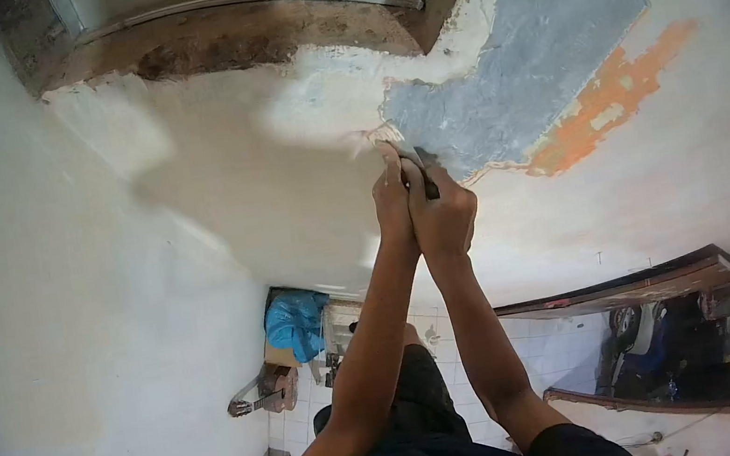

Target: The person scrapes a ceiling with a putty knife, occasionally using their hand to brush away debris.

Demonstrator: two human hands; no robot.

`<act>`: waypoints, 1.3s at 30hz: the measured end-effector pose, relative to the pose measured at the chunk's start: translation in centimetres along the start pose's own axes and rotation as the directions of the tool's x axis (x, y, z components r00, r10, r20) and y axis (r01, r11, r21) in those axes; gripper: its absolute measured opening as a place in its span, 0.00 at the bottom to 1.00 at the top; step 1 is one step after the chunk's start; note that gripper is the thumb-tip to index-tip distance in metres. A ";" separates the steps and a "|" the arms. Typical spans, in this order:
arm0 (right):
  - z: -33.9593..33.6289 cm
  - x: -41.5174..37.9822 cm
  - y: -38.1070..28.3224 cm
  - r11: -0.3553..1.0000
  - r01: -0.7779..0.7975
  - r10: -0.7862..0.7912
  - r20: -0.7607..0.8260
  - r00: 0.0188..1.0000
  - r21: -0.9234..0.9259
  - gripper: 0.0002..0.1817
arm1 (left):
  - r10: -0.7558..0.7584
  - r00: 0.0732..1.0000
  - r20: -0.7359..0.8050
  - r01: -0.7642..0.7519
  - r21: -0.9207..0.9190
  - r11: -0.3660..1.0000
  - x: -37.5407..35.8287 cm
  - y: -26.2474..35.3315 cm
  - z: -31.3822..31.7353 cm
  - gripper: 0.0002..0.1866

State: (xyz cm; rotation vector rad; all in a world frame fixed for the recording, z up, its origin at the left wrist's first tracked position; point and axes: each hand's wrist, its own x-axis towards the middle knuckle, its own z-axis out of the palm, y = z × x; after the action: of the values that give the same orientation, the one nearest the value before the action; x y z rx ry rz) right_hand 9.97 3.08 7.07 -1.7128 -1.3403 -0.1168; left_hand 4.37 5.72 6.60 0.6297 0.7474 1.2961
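My right hand [445,213] is wrapped round a scraper [412,154] with a flat blade and a dark handle part. My left hand [392,200] is closed right beside it, its fingers at the blade. The blade meets the wall at the left edge of a bare grey patch [513,83], where the pale paint [312,189] ends in a ragged line. A small curl of loosened paint [385,133] shows just above my fingertips. Exactly how the left fingers grip the blade is partly hidden.
Above is a window recess with a rough brown ledge [233,38]. An orange patch [614,96] borders the grey one. Below lie a blue plastic bag [295,321], a guitar [267,395] and a tiled floor [297,427]. A framed opening [624,288] stands lower right.
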 end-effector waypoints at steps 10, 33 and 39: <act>-0.4 -1.2 -0.9 0.981 -0.173 0.170 0.036 0.985 0.089 0.12 | -0.180 0.982 -0.054 0.170 -0.145 0.975 -0.9 0.2 0.2 0.22; -0.8 -0.8 -2.0 0.972 -0.202 0.188 0.117 0.975 0.117 0.13 | -0.129 0.989 -0.068 0.125 -0.058 0.990 -1.3 1.6 0.6 0.21; -0.9 -1.5 -0.8 0.965 -0.128 0.113 0.077 0.991 0.230 0.12 | -0.075 0.997 0.006 0.075 -0.091 0.993 -1.2 -0.3 0.1 0.22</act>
State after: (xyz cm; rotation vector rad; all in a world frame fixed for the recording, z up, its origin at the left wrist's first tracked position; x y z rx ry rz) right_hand 9.11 1.36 7.18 -1.6018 -1.2386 0.1611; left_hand 4.53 4.49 6.59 0.5252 0.6998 1.2524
